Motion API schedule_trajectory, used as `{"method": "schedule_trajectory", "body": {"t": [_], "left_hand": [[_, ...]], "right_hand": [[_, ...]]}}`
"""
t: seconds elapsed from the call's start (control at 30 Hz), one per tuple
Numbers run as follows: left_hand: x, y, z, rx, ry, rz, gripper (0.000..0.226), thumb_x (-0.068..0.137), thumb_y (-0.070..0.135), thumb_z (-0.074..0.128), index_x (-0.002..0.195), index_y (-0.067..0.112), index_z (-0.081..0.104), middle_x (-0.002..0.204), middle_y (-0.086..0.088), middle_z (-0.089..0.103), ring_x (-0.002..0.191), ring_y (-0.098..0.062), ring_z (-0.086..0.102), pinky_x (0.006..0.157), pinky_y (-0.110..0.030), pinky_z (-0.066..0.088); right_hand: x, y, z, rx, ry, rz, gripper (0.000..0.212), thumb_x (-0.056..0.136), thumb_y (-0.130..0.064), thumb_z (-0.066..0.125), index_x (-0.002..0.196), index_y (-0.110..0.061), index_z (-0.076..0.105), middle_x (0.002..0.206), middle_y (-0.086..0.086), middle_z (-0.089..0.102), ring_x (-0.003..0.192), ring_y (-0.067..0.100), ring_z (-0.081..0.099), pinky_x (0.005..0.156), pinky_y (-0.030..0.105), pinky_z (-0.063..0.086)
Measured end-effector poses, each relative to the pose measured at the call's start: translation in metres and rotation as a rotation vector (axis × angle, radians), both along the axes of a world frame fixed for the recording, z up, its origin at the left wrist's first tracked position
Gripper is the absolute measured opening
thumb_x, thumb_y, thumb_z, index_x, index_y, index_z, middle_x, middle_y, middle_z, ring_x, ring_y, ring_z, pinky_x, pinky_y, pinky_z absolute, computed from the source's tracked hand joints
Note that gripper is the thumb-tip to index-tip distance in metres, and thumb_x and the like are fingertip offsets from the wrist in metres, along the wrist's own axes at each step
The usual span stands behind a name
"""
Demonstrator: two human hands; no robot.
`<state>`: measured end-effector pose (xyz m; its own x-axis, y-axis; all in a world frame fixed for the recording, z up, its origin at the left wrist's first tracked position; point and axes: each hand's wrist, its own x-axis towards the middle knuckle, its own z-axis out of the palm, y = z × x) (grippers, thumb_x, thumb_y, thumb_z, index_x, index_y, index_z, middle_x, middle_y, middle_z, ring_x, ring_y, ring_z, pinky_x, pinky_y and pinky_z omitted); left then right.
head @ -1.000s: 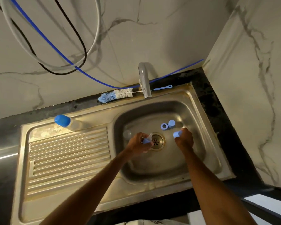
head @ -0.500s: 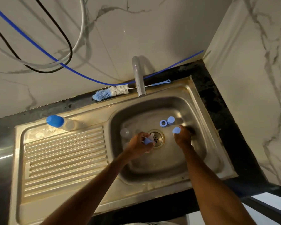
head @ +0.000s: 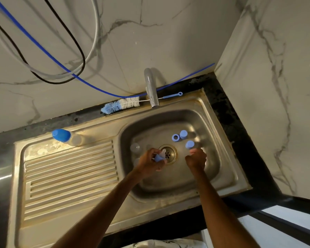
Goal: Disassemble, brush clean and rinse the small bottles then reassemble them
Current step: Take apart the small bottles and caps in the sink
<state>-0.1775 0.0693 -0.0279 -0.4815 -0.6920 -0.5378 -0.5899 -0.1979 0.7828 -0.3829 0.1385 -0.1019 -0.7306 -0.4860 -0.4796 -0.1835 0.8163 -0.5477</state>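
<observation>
Two hands low in the sink (head: 225, 158), three blue caps (head: 183, 134) beside them.
The left hand (head: 150, 161) keeps a narrow grip on one blue-collared teat (head: 159, 157) over the drain (head: 170, 153); the right hand (head: 196, 159) is blurred, its grip possibly empty, I cannot tell.

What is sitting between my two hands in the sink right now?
The round drain, in the head view. The left hand, holding a small blue piece, overlaps its left edge; the right hand is apart from it.
</observation>
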Motion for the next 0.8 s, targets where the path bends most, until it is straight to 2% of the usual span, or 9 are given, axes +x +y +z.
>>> {"method": "schedule_trajectory", "body": {"t": [0.07,0.13,0.23,0.3,0.43,0.53,0.63,0.7,0.8], "left_hand": [[0.012,0.005,0.01,-0.041,-0.002,-0.016,0.022,0.089,0.023,0.077,0.105,0.026,0.062,0.096,0.002,0.071,0.082,-0.008,0.072,0.071,-0.023,0.06],[0.023,0.011,0.022,-0.082,-0.008,-0.025,0.018,0.092,0.02,0.075,0.097,0.031,0.061,0.09,0.005,0.07,0.079,-0.003,0.071,0.071,-0.021,0.059],[0.037,0.018,0.038,-0.151,0.003,0.007,0.017,0.091,0.022,0.076,0.101,0.027,0.063,0.093,0.006,0.07,0.083,-0.009,0.07,0.076,-0.023,0.059],[0.043,0.022,0.045,-0.241,0.002,0.022,0.025,0.088,0.024,0.078,0.108,0.026,0.064,0.098,0.012,0.068,0.087,0.001,0.067,0.077,-0.014,0.054],[0.052,0.024,0.067,-0.361,0.031,0.003,0.034,0.082,0.029,0.084,0.112,0.025,0.069,0.099,0.018,0.068,0.089,0.015,0.061,0.074,-0.004,0.047],[0.06,0.024,0.08,-0.405,0.066,-0.029,0.046,0.079,0.027,0.087,0.12,0.021,0.067,0.099,0.016,0.066,0.088,0.005,0.065,0.072,-0.003,0.046],[0.069,0.022,0.085,-0.377,0.108,-0.012,0.057,0.076,0.032,0.09,0.126,0.023,0.062,0.104,0.014,0.068,0.088,0.005,0.065,0.075,-0.009,0.051],[0.074,0.02,0.089,-0.327,0.182,0.028,0.044,0.079,0.036,0.087,0.118,0.029,0.067,0.101,0.011,0.073,0.089,0.002,0.068,0.079,-0.021,0.056],[0.083,0.021,0.096,-0.278,0.266,-0.049,0.019,0.092,0.034,0.075,0.109,0.026,0.073,0.095,0.003,0.075,0.088,-0.012,0.072,0.078,-0.031,0.06]], "right_hand": [[0.024,0.006,0.028,-0.115,0.028,0.004,0.019,0.074,0.003,0.066,0.086,-0.01,0.074,0.089,0.005,0.074,0.088,0.026,0.07,0.07,0.024,0.045],[0.051,0.012,0.056,-0.295,0.069,0.007,0.02,0.076,0.005,0.063,0.076,-0.014,0.069,0.077,-0.002,0.069,0.076,0.016,0.065,0.063,0.021,0.043],[0.082,0.019,0.085,-0.419,-0.003,0.142,0.018,0.08,-0.002,0.072,0.086,-0.018,0.072,0.084,-0.01,0.07,0.08,0.003,0.065,0.069,0.012,0.048],[0.094,0.024,0.095,-0.364,-0.179,0.242,0.016,0.083,-0.021,0.08,0.098,-0.025,0.074,0.092,-0.014,0.072,0.087,0.0,0.067,0.073,0.008,0.047],[0.106,0.032,0.123,-0.447,-0.38,0.192,0.024,0.091,-0.047,0.07,0.103,-0.027,0.075,0.094,-0.007,0.077,0.092,0.012,0.073,0.082,0.029,0.058],[0.11,0.035,0.146,-0.488,-0.397,0.232,0.006,0.089,-0.032,0.077,0.094,-0.03,0.075,0.088,-0.008,0.078,0.084,0.013,0.075,0.079,0.034,0.062],[0.108,0.038,0.163,-0.52,-0.496,0.176,0.016,0.088,-0.018,0.078,0.103,-0.014,0.076,0.091,0.001,0.079,0.088,0.02,0.076,0.081,0.035,0.063],[0.108,0.042,0.173,-0.538,-0.597,0.13,0.019,0.089,-0.011,0.076,0.107,-0.005,0.074,0.093,0.01,0.079,0.091,0.026,0.076,0.08,0.034,0.063],[0.109,0.045,0.177,-0.548,-0.462,0.242,0.021,0.085,-0.012,0.081,0.105,-0.012,0.076,0.094,0.003,0.079,0.095,0.026,0.075,0.072,0.028,0.06]]}}
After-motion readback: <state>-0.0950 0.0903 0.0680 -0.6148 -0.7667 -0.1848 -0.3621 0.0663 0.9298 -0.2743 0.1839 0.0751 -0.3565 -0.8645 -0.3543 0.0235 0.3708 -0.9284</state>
